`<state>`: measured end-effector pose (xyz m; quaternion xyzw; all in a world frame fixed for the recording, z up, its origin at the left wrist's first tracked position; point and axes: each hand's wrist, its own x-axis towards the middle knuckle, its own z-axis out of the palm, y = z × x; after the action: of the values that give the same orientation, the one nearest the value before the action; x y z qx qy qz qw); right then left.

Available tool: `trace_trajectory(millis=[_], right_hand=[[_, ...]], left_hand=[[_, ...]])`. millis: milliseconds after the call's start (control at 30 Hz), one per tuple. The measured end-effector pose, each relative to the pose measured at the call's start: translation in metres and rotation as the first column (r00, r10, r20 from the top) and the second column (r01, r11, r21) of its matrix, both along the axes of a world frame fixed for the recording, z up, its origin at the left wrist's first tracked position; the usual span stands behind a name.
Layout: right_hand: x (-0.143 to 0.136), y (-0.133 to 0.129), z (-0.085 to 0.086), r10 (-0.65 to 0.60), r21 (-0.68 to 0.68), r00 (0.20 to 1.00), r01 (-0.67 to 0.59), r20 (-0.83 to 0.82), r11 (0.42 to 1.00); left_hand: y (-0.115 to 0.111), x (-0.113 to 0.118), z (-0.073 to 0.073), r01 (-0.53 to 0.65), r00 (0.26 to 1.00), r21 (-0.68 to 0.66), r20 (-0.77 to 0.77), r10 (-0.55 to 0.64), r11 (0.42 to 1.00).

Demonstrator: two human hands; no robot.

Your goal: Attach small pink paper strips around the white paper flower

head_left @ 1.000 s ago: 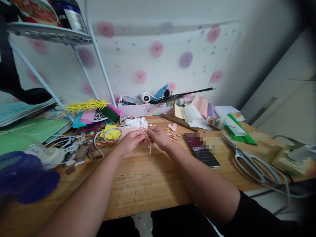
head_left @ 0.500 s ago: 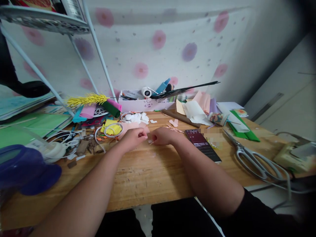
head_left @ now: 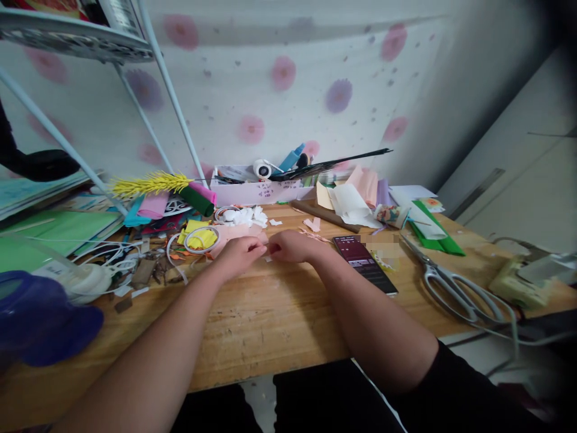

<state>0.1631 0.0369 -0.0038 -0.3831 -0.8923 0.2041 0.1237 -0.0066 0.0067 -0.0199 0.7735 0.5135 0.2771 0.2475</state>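
Observation:
My left hand (head_left: 241, 254) is closed in a pinch over the middle of the wooden table. Its fingertips meet those of my right hand (head_left: 289, 246), whose fingers are also curled shut. A tiny pale bit shows below the fingertips, but what the hands hold is too small and hidden to name. Behind the left hand lie pink paper (head_left: 235, 234), white petal-like pieces (head_left: 246, 216) and a ring of white tape (head_left: 201, 239) on yellow paper. Small pale pink strips (head_left: 312, 224) lie just beyond the right hand.
A phone (head_left: 366, 264) lies right of my right forearm, with large scissors (head_left: 451, 285) farther right. A white box (head_left: 256, 192) of tools stands at the back. Cables, scraps and a purple container (head_left: 40, 319) crowd the left side, under a white rack (head_left: 169, 90).
My hands have come together, closing the small gap between their fingertips. The whole view has shifted slightly, so the things on the table appear a little farther left.

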Motion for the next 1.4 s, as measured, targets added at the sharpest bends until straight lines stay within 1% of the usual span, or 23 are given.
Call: trace_trajectory(millis=[67,133,200,333,433,500,600,667,733,800,867,933,1067,1133,1233,1300,1400], right_hand=[[-0.003,-0.004,0.004,-0.006,0.033,0.991,0.011,-0.132,0.999],[-0.006,-0.008,0.006,-0.004,0.043,0.969,0.015,-0.248,0.999],[-0.009,-0.009,0.006,-0.002,0.026,0.939,0.012,-0.343,1.000],[-0.012,-0.007,0.004,-0.014,-0.036,0.860,-0.005,-0.510,0.999],[-0.012,-0.005,0.004,-0.053,-0.077,0.807,0.009,-0.589,0.997],[-0.013,-0.005,0.005,-0.099,-0.084,0.775,0.060,-0.625,0.995],[-0.012,-0.004,0.006,-0.161,-0.102,0.736,0.124,-0.658,0.987],[-0.011,-0.003,0.006,-0.152,-0.104,0.713,0.111,-0.684,0.988],[-0.012,-0.003,0.005,-0.111,-0.087,0.695,0.070,-0.710,0.994],[-0.013,-0.002,0.003,-0.068,-0.072,0.696,0.024,-0.715,0.997],[-0.015,-0.002,0.000,-0.042,-0.066,0.717,-0.007,-0.696,0.998],[-0.017,-0.002,-0.003,-0.042,-0.067,0.735,-0.004,-0.677,0.998],[-0.019,-0.003,-0.005,-0.064,-0.074,0.726,0.018,-0.685,0.997],[-0.019,-0.004,-0.004,-0.064,-0.056,0.729,0.035,-0.681,0.998],[-0.019,-0.004,-0.003,-0.074,-0.013,0.753,0.086,-0.654,0.996],[-0.020,-0.004,-0.003,-0.105,-0.014,0.766,0.124,-0.634,0.992],[-0.023,-0.005,-0.002,-0.173,-0.056,0.775,0.176,-0.608,0.983]], left_hand=[[0.001,-0.001,0.001,0.035,0.998,-0.070,0.054,-0.031,0.997],[0.001,-0.002,0.002,0.051,0.990,-0.159,0.135,-0.029,0.986],[0.000,-0.003,0.003,0.043,0.972,-0.217,0.236,0.009,0.975],[-0.003,-0.004,0.010,0.050,0.907,-0.295,0.413,0.080,0.954],[-0.004,-0.004,0.012,0.083,0.851,-0.302,0.517,0.090,0.950],[-0.004,-0.005,0.011,0.074,0.817,-0.271,0.569,0.097,0.960],[-0.002,-0.007,0.008,0.055,0.785,-0.231,0.612,0.101,0.971],[-0.001,-0.008,0.007,0.063,0.770,-0.228,0.630,0.099,0.972],[0.000,-0.008,0.006,0.079,0.754,-0.245,0.648,0.102,0.966],[0.000,-0.008,0.007,0.099,0.740,-0.275,0.663,0.114,0.956],[-0.001,-0.008,0.008,0.123,0.729,-0.307,0.673,0.124,0.944],[-0.002,-0.007,0.010,0.143,0.719,-0.332,0.683,0.133,0.933],[-0.004,-0.005,0.014,0.180,0.703,-0.372,0.696,0.145,0.911],[-0.003,-0.005,0.013,0.184,0.710,-0.384,0.689,0.148,0.905],[-0.002,-0.006,0.010,0.152,0.740,-0.379,0.655,0.149,0.913],[-0.001,-0.007,0.008,0.122,0.757,-0.339,0.640,0.134,0.933],[0.000,-0.006,0.005,0.050,0.795,-0.235,0.597,0.104,0.971]])
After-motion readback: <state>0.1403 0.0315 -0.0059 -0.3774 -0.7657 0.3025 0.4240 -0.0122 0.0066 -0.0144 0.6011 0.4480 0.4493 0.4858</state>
